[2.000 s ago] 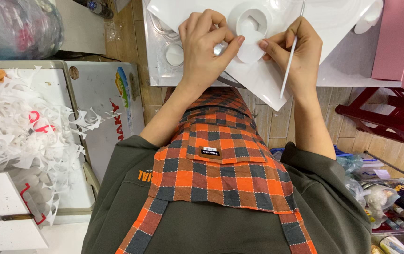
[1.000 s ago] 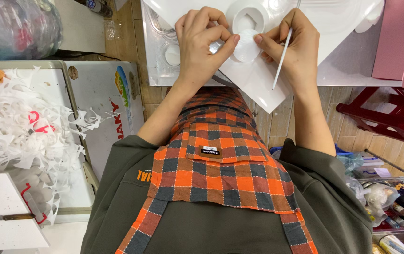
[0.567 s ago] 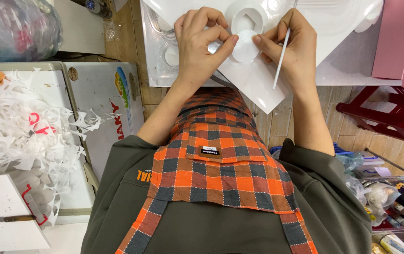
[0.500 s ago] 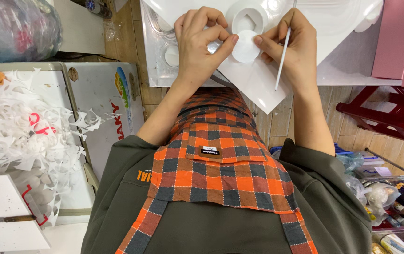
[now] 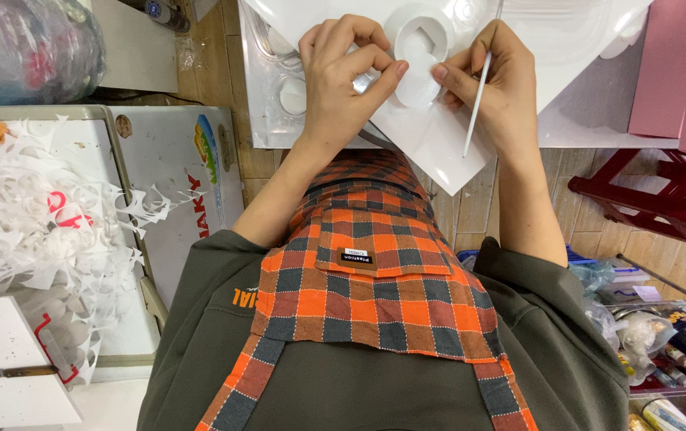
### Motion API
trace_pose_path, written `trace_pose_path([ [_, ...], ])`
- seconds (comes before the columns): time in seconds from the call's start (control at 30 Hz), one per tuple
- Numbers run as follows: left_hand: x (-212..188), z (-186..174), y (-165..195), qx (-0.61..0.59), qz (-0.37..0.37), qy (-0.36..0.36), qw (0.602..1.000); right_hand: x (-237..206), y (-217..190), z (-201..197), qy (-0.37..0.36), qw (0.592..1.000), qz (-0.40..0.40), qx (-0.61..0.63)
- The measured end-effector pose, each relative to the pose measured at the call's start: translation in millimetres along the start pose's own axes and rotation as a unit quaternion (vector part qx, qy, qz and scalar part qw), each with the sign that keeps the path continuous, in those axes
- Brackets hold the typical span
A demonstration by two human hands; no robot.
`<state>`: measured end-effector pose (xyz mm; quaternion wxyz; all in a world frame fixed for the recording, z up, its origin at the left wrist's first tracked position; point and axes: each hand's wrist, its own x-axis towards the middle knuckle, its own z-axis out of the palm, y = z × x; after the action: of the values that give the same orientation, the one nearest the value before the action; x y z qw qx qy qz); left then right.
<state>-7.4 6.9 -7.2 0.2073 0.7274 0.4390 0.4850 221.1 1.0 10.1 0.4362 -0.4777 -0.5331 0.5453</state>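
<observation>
The left hand [image 5: 343, 84] is curled, its thumb and forefinger pinched on the edge of a small white paper disc [image 5: 417, 80], which keeps the disc flat and still over the white sheet [image 5: 439, 148] beneath. The right hand [image 5: 491, 88] meets it from the other side: its forefinger tip presses the disc's opposite edge, while the other fingers are closed around a thin white stick [image 5: 475, 108] that slants down across the palm, parked out of the way yet ready to use. Just above the disc sits a white ring with an angular hole [image 5: 423, 28], part of the same piece of paperwork.

The sheet's corner hangs over the near edge of the table [image 5: 590, 132], close to the body, so both hands can work with wrists steady. To the left of the hands lies a clear plastic tray [image 5: 279, 96]. Further left, a heap of white paper offcuts [image 5: 47, 231] covers a box. A red stool [image 5: 646, 199] stands on the right.
</observation>
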Motion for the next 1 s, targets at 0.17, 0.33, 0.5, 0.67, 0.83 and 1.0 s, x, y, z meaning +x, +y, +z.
trace_pose_path([
  [0.17, 1, 1, -1, 0.024, -0.011, -0.005, 1.000, 0, -1, 3, 0.008, 1.000, 0.007, 0.014],
  [0.33, 6, 0, -1, 0.035, 0.027, 0.001, 0.999, 2, -1, 3, 0.007, 1.000, 0.003, -0.003],
  [0.5, 11, -4, 1, 0.071, 0.111, -0.024, 0.991, 1, 2, 2, 0.019, 0.999, -0.010, -0.031],
  [0.67, 12, -6, -3, 0.064, 0.115, -0.049, 0.990, -7, 2, 7, 0.018, 0.987, -0.087, -0.132],
  [0.83, 11, -4, -12, 0.056, 0.125, -0.070, 0.988, -5, -5, 4, 0.008, 0.977, -0.149, -0.150],
  [1.0, 12, 0, -19, 0.044, 0.138, -0.076, 0.986, 4, -5, 1, -0.049, 0.956, -0.188, -0.218],
])
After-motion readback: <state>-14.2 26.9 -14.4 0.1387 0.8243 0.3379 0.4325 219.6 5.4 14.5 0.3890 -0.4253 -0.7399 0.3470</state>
